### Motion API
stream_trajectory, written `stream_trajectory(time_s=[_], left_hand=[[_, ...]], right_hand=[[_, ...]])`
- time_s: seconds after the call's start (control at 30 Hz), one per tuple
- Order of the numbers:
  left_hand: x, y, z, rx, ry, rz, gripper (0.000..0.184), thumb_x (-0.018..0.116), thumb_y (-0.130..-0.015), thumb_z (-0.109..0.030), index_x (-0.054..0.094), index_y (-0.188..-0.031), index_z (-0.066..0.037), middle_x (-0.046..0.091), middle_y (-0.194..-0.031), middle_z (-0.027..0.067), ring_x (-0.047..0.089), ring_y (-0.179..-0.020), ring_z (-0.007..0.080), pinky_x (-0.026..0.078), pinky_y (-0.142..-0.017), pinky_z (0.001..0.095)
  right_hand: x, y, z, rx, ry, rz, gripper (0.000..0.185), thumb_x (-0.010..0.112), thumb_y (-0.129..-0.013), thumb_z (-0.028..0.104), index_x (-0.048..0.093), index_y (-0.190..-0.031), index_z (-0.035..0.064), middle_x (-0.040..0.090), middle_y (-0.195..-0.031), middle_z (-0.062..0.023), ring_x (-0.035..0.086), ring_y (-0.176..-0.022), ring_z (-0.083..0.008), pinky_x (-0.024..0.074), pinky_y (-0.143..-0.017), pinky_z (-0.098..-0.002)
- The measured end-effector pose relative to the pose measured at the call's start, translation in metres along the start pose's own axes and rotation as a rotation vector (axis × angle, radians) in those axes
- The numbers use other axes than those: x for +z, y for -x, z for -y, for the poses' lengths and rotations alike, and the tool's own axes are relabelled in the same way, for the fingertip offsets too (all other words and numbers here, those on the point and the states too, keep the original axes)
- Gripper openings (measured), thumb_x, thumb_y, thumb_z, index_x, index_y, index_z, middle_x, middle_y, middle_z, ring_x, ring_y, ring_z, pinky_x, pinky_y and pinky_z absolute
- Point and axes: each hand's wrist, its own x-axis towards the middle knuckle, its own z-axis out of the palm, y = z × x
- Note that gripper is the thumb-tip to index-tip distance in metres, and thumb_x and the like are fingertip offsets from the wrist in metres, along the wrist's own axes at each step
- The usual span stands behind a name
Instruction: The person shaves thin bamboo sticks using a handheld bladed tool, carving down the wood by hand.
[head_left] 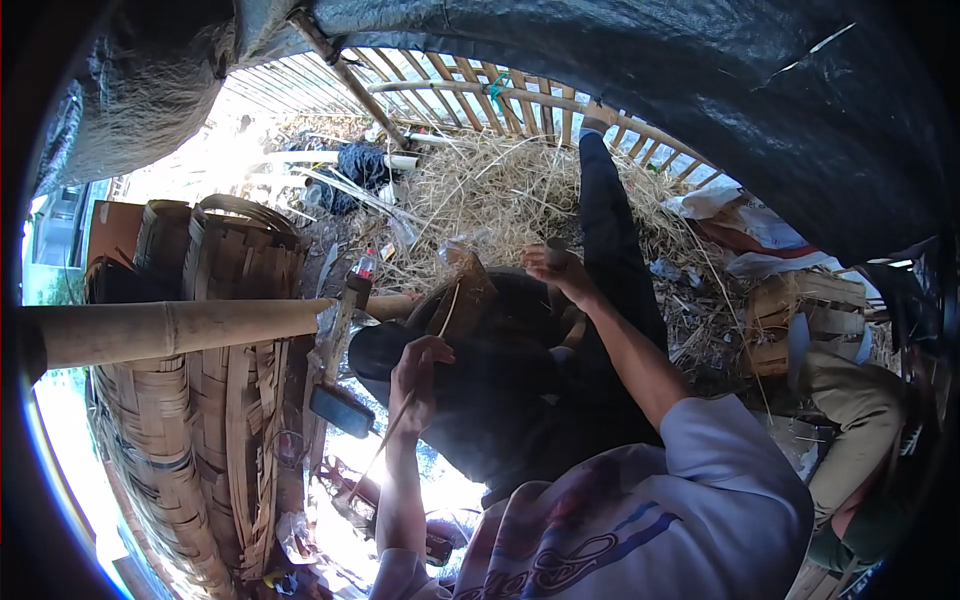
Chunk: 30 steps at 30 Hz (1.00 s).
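Note:
A thin, pale bamboo-like strip point(376, 456) runs slantwise through my left hand point(416, 378), whose fingers are bent around it. Its upper part rises toward a brown, flat piece point(468, 306) by my knees. My right hand point(560, 274) is raised beyond my lap with its fingers curled. A small dark, rounded end point(556, 245) shows at that fist, but what it belongs to cannot be made out. Between the hands lies a dark round object point(520, 305), partly hidden by my legs.
Stacked woven bamboo baskets point(190, 430) and a thick bamboo pole point(180, 333) stand at left. A phone point(342, 411) lies near my left forearm. Straw point(490, 190) covers the ground ahead, before a slatted fence point(470, 95). Another person's bent leg point(850, 420) is at right.

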Motion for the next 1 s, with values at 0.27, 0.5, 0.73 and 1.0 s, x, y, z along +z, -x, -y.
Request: stream_trajectory(time_s=[0.27, 0.5, 0.73, 1.0], left_hand=[[-0.01, 0.009, 0.006, 0.005, 0.163, -0.164, 0.027, 0.038, -0.099, -0.019, 0.051, -0.11, 0.003, 0.06, -0.083, 0.0095, 0.061, -0.076, 0.0151, 0.048, -0.073, 0.0274], [-0.014, 0.017, 0.025, 0.021, 0.157, -0.181, 0.027, 0.038, -0.099, -0.02, 0.049, -0.111, 0.002, 0.057, -0.078, 0.0083, 0.057, -0.068, 0.0127, 0.048, -0.069, 0.0267], [-0.011, 0.021, 0.04, 0.179, 0.175, -0.277, 0.036, 0.035, -0.099, -0.028, 0.048, -0.11, 0.003, 0.049, -0.062, 0.0046, 0.046, -0.058, 0.0095, 0.043, -0.061, 0.025], [-0.019, -0.003, 0.042, 0.259, 0.392, -0.38, 0.039, 0.043, -0.096, -0.038, 0.048, -0.09, 0.0, 0.041, -0.056, 0.0017, 0.037, -0.048, 0.0087, 0.031, -0.047, 0.024]], right_hand=[[-0.002, -0.005, -0.017, -0.037, 0.138, 0.044, 0.039, 0.076, -0.073, 0.016, 0.06, -0.105, 0.0001, 0.064, -0.095, -0.0036, 0.059, -0.088, -0.0114, 0.048, -0.082, -0.0276], [-0.003, -0.004, -0.018, -0.125, 0.492, -0.021, 0.025, 0.074, -0.073, 0.025, 0.059, -0.077, 0.0054, 0.057, -0.069, 0.0016, 0.052, -0.066, -0.0076, 0.0425, -0.063, -0.0268], [0.004, -0.01, 0.0, -0.183, 0.628, 0.192, 0.03, 0.072, -0.073, 0.03, 0.055, -0.071, 0.0049, 0.051, -0.059, -0.0015, 0.048, -0.057, -0.01, 0.0405, -0.056, -0.0304], [0.009, -0.016, 0.008, -0.055, 0.656, 0.04, 0.034, 0.073, -0.072, 0.032, 0.055, -0.065, 0.0033, 0.052, -0.058, 0.0001, 0.047, -0.056, -0.0094, 0.0391, -0.053, -0.0305]])
